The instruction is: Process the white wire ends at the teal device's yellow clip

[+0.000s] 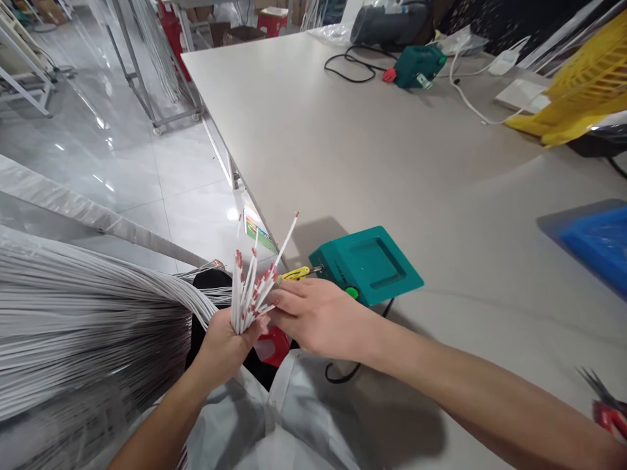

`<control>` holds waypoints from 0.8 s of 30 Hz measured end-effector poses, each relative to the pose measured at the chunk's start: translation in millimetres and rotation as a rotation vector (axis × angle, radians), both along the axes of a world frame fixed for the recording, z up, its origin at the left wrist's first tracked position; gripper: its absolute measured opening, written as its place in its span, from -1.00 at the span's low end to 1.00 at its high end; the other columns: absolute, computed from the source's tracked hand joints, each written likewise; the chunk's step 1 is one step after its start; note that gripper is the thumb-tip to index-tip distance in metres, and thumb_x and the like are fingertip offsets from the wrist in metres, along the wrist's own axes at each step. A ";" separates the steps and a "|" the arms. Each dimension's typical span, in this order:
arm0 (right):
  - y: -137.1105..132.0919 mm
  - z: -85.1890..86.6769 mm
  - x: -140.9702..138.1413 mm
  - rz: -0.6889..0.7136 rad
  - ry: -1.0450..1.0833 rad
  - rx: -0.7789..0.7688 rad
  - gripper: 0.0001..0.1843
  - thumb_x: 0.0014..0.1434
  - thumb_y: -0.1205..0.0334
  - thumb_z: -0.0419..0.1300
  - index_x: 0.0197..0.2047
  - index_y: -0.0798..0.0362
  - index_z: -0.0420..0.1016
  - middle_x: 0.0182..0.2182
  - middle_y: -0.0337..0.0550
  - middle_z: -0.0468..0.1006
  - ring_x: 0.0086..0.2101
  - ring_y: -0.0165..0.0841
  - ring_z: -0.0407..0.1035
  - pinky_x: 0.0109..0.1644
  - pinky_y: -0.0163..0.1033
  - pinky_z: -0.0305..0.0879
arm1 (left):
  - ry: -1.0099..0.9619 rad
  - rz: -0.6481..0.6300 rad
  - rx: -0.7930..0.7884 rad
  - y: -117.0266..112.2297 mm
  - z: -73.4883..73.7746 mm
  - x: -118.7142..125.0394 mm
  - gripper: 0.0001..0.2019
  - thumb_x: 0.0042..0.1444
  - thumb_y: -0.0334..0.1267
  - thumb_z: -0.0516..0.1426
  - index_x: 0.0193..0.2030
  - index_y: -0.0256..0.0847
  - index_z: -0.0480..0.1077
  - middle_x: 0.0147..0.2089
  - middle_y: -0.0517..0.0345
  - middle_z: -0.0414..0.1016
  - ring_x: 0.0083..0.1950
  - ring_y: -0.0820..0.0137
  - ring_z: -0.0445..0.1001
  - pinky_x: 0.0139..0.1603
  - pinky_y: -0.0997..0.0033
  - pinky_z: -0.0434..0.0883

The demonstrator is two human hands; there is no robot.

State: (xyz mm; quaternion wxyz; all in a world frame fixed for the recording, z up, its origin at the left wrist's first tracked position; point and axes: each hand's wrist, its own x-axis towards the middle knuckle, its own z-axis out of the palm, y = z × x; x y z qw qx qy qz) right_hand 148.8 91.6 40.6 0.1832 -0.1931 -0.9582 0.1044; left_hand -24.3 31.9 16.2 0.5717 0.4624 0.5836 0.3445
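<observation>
Table [392, 163] edge behind, wire bundle [247, 294] within left fingers [252, 328], right fingers [284, 303] alongside.

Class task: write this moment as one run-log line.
left hand: grips wire bundle | right hand: touches its tips | nearby: teal box

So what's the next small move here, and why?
Probably draw one wire clear and steer its red tip to the yellow nozzle on the teal machine: the right hand pinches in the fanned bundle the left hand grips, just beside that nozzle.
</observation>
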 end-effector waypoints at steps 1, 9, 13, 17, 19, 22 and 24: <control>-1.2 -1.7 0.1 0.040 -0.010 0.099 -0.74 0.18 0.40 0.00 -0.44 0.10 0.47 -0.36 -0.07 0.48 -0.42 -0.38 0.31 -0.43 -0.25 0.22 | -0.007 0.017 -0.024 0.5 -0.5 1.1 -0.72 -0.02 -0.14 0.17 -0.60 -0.29 0.36 -0.65 0.25 0.25 -0.59 0.53 0.18 -0.57 0.53 0.21; -12.0 -20.0 5.0 0.025 0.160 0.207 -0.75 0.17 0.44 -0.02 -0.31 0.10 0.48 -0.35 -0.06 0.52 -0.47 -0.39 0.34 -0.52 -0.25 0.23 | -0.101 0.272 -0.024 -0.8 -14.4 0.2 -0.77 -0.03 -0.14 0.19 -0.52 -0.29 0.41 -0.71 0.30 0.24 -0.67 0.56 0.17 -0.65 0.55 0.13; -13.8 -17.7 3.6 -0.313 0.458 -0.331 -0.80 0.18 0.37 0.02 -0.24 0.06 0.46 -0.33 -0.08 0.52 -0.33 -0.38 0.42 -0.32 -0.27 0.37 | -0.118 0.336 -0.006 -3.8 -17.0 -0.2 -0.80 -0.08 -0.17 0.23 -0.43 -0.30 0.45 -0.70 0.30 0.26 -0.66 0.57 0.17 -0.64 0.56 0.15; -10.0 -8.1 -3.3 -0.446 0.561 -0.865 -0.79 0.15 0.26 0.08 -0.15 0.09 0.44 -0.31 -0.10 0.53 -0.45 -0.44 0.41 -0.41 -0.32 0.36 | -0.123 0.292 -0.034 -4.3 -11.8 2.6 -0.83 -0.11 -0.22 0.25 -0.44 -0.30 0.44 -0.68 0.33 0.24 -0.64 0.58 0.17 -0.63 0.57 0.17; -7.4 -4.9 -6.8 -0.399 0.496 -0.931 -0.73 0.07 0.24 0.17 -0.12 0.10 0.43 -0.25 -0.08 0.52 -0.44 -0.44 0.39 -0.44 -0.34 0.34 | -0.120 0.263 -0.033 -3.9 -8.9 2.9 -0.84 -0.14 -0.25 0.27 -0.46 -0.29 0.44 -0.68 0.34 0.23 -0.64 0.58 0.15 -0.64 0.57 0.16; -3.4 -3.5 -10.0 -0.311 0.386 -0.900 -0.77 -0.03 0.24 0.27 -0.24 0.08 0.49 -0.32 -0.15 0.51 -0.47 -0.47 0.34 -0.44 -0.37 0.29 | -0.112 0.240 -0.031 -2.9 -4.4 2.4 -0.86 -0.18 -0.27 0.29 -0.49 -0.29 0.47 -0.70 0.33 0.21 -0.64 0.56 0.16 -0.64 0.56 0.17; -1.4 -2.9 -10.8 -0.257 0.352 -0.852 -0.89 0.00 0.26 0.25 -0.34 0.07 0.51 -0.40 -0.21 0.50 -0.46 -0.47 0.33 -0.40 -0.38 0.27 | -0.103 0.233 -0.045 -2.6 -1.6 2.7 -0.86 -0.22 -0.27 0.30 -0.51 -0.28 0.48 -0.70 0.29 0.25 -0.61 0.51 0.23 -0.60 0.52 0.24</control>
